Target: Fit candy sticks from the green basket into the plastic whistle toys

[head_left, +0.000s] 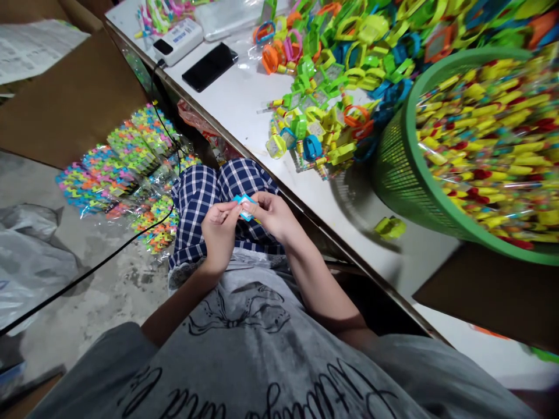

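Over my lap, both hands meet at a small blue toy watch (247, 199) with a pale face. My left hand (218, 235) pinches its left side between thumb and fingers. From the other side, my right hand (276, 216) grips it too, the thumb lying across the face. Fingers cover much of the watch, and a bit of yellow shows beneath the right fingers. On the white table ahead lies a heap of colourful plastic toy watches (312, 128), some with small candy-filled tubes. One yellow-green toy watch (390, 227) lies apart beside the basket.
A green basket (410, 134) full of yellow-capped tubes stands on the table (257, 116) at right. A black phone (209, 67) and a white power bank (178, 42) lie farther back. Bagged colourful pieces (126, 157), a cardboard box (74, 99) and a black cable (100, 262) are at left.
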The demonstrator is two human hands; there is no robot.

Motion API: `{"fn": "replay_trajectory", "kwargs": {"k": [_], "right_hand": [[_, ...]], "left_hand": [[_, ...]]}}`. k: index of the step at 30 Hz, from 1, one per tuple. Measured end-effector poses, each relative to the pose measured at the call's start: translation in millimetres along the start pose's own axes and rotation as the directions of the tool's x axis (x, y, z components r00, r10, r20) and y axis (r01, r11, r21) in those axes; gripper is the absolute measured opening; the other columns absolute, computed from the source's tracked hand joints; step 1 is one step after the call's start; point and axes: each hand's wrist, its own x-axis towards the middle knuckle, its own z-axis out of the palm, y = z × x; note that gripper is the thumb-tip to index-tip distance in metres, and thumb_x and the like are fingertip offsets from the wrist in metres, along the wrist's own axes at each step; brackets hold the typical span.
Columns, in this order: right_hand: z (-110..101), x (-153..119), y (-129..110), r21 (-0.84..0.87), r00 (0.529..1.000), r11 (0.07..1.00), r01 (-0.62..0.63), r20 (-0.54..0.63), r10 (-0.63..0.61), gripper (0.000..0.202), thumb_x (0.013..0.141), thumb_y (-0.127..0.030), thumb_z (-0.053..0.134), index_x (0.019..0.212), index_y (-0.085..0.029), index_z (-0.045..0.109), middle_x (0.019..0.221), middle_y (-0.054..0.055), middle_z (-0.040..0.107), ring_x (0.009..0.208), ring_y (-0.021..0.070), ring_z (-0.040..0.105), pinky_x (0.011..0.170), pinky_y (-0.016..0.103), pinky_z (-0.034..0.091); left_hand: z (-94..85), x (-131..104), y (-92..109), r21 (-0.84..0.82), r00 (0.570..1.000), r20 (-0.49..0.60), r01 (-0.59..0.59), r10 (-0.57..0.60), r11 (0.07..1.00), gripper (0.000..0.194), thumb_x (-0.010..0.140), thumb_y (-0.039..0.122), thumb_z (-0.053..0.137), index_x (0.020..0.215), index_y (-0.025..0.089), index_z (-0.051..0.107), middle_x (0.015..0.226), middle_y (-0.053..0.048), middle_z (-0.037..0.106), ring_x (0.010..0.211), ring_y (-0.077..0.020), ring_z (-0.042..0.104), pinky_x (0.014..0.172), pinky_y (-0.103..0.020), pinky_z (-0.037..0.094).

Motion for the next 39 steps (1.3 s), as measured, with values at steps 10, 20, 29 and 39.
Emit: {"fn": "replay_trajectory", "kwargs": {"k": [10, 20, 29, 39], "right_hand": [[-1, 1, 1, -0.045, 0.998, 0.999, 0.017, -0.053, -0.019, 0.046, 0.069, -0.063, 0.063, 0.065, -0.018, 0.049, 0.062, -0.003, 0.047, 0.057, 0.0093, 0.038, 0.055, 0.024, 0.031], [-4, -4, -4, 0.029, 0.999, 0.999, 0.038, 0.002, -0.038, 0.039, 0.072, -0.055, 0.064, 0.071, -0.017, 0.056, 0.066, -0.001, 0.054, 0.059, 0.0094, 0.043, 0.059, 0.024, 0.035], [-2, -9, -1, -0.162, 0.991, 0.983, 0.092, -0.086, -0.107, 0.033, 0.081, -0.048, 0.054, 0.077, -0.016, 0.058, 0.073, 0.003, 0.061, 0.067, 0.0139, 0.053, 0.066, 0.027, 0.040], [-10, -7, -3, -0.159, 0.998, 0.985, 0.070, 0.012, -0.069, 0.027, 0.079, -0.041, 0.060, 0.085, -0.015, 0.060, 0.076, 0.003, 0.061, 0.066, 0.0120, 0.050, 0.064, 0.026, 0.040]], "left_hand": [[1.3, -3, -1, -0.089, 0.991, 0.133, 0.021, -0.009, 0.996, 0.029, 0.069, 0.028, 0.075, 0.091, 0.019, 0.059, 0.079, 0.001, 0.067, 0.075, -0.0102, 0.064, 0.072, -0.023, 0.051], [5.1, 0, 1, -0.054, 0.996, 0.072, 0.052, -0.048, 0.997, 0.022, 0.071, 0.026, 0.071, 0.089, 0.017, 0.061, 0.071, 0.002, 0.064, 0.065, -0.0089, 0.060, 0.066, -0.022, 0.048], [5.1, -3, 4, -0.008, 1.000, 0.013, 0.027, -0.027, 1.000, 0.018, 0.072, 0.025, 0.070, 0.085, 0.016, 0.062, 0.061, 0.005, 0.059, 0.055, -0.0063, 0.054, 0.057, -0.019, 0.044], [6.9, 1, -2, -0.089, 0.999, 0.036, 0.035, -0.032, 0.995, 0.019, 0.071, 0.023, 0.071, 0.086, 0.017, 0.060, 0.067, 0.004, 0.060, 0.060, -0.0062, 0.055, 0.060, -0.018, 0.045]]}}
